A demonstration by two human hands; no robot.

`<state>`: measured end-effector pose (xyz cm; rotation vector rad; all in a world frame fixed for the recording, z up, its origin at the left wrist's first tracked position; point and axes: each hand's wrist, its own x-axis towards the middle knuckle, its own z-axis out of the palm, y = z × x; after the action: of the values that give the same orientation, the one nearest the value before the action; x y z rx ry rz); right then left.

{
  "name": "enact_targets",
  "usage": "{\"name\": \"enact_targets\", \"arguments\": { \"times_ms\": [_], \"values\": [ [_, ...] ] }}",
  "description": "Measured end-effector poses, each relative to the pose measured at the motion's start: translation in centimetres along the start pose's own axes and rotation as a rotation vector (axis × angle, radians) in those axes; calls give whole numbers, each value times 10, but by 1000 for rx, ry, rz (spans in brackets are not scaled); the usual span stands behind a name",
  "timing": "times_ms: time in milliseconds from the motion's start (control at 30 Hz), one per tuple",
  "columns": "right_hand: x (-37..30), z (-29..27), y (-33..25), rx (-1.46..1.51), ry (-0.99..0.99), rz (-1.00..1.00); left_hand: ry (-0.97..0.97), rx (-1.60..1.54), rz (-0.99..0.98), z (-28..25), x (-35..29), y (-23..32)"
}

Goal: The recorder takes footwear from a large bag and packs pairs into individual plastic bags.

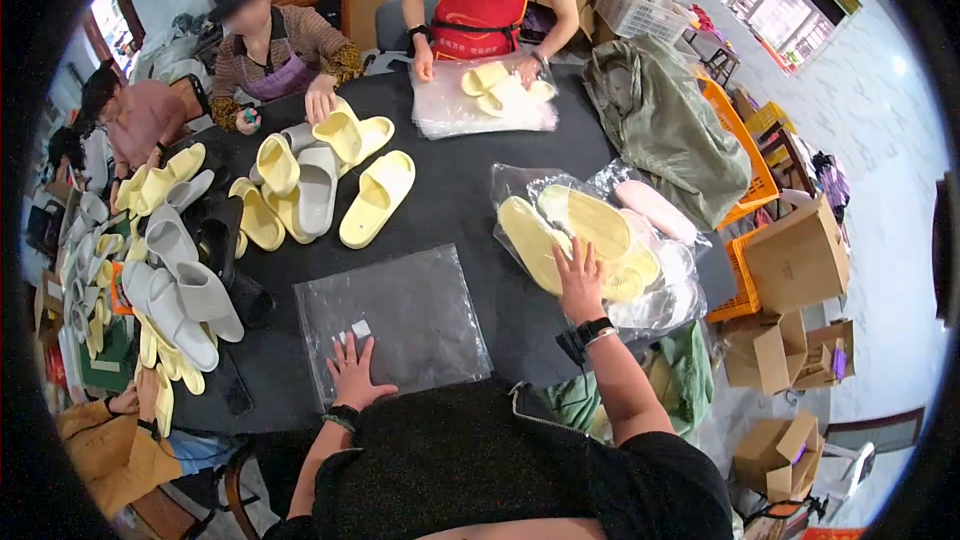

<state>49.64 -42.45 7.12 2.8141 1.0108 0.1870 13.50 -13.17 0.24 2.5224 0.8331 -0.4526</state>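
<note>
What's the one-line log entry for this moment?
left hand: flat on empty clear bag | right hand: on bagged yellow slippers | surface: black table | loose slippers: far left

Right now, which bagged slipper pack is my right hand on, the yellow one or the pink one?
The yellow pack. Your right hand lies flat on its near end, while the pink pack sits beyond it, untouched, toward the green cloth.

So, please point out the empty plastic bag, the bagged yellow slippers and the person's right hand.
empty plastic bag [400, 315], head view, bare middle.
bagged yellow slippers [535, 235], head view, left slipper's sole.
right hand [580, 285], head view, back of hand.
</note>
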Motion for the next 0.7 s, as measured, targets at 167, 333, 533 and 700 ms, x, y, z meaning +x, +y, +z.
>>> {"name": "enact_targets", "arguments": {
  "times_ms": [167, 333, 533, 700],
  "values": [
    [17, -25, 5, 293, -21, 44, 14, 31, 7, 6, 0, -6],
    [39, -39, 26, 543, 438, 23, 36, 37, 27, 7, 0, -4],
    [59, -96, 21, 777, 396, 132, 42, 10, 20, 7, -7, -6],
    [65, -134, -1, 1089, 348, 120, 63, -30, 30, 8, -6, -8]
  ]
}}
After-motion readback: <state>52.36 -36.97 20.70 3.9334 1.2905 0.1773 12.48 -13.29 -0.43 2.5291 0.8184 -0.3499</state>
